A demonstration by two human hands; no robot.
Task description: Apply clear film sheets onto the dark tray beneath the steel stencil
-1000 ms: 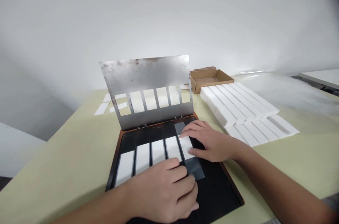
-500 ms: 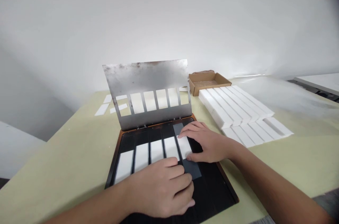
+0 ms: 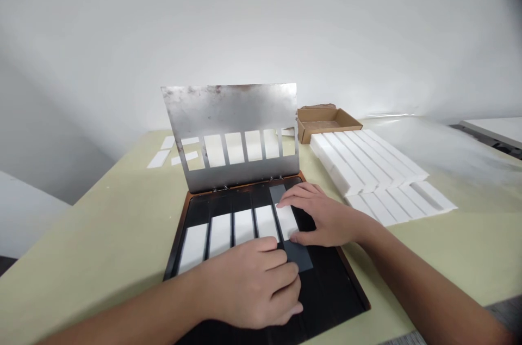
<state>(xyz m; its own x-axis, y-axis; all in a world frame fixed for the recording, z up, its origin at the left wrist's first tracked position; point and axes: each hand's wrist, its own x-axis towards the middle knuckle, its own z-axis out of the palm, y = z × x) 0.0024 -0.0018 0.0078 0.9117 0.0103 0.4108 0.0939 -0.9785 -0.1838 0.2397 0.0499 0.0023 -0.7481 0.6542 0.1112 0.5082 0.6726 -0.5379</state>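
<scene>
My right hand (image 3: 320, 217) spans a white rectangular card (image 3: 286, 221), thumb at its near end and fingertips at its far end. That card lies over a longer dark grey strip (image 3: 300, 257) on the black bed of a hinged frame (image 3: 334, 280). Left of it, several white cards (image 3: 221, 233) lie side by side in a row. My left hand (image 3: 259, 282) is curled over the near part of the bed, covering the lower ends of some cards. Its fingertips are hidden, so I cannot tell whether it grips anything.
The frame's metal lid (image 3: 232, 111), with rectangular cutouts, stands raised behind the bed. Loose white pieces (image 3: 158, 159) lie at the back left of the table (image 3: 101, 236). To the right are stacked white strips (image 3: 367, 163) and a cardboard box (image 3: 326, 119), with plastic sheeting (image 3: 452, 149) beyond.
The view has shifted slightly, so the lid and box sit a little higher and further right. Both hands keep nearly the same pose over the bed and the cards.
</scene>
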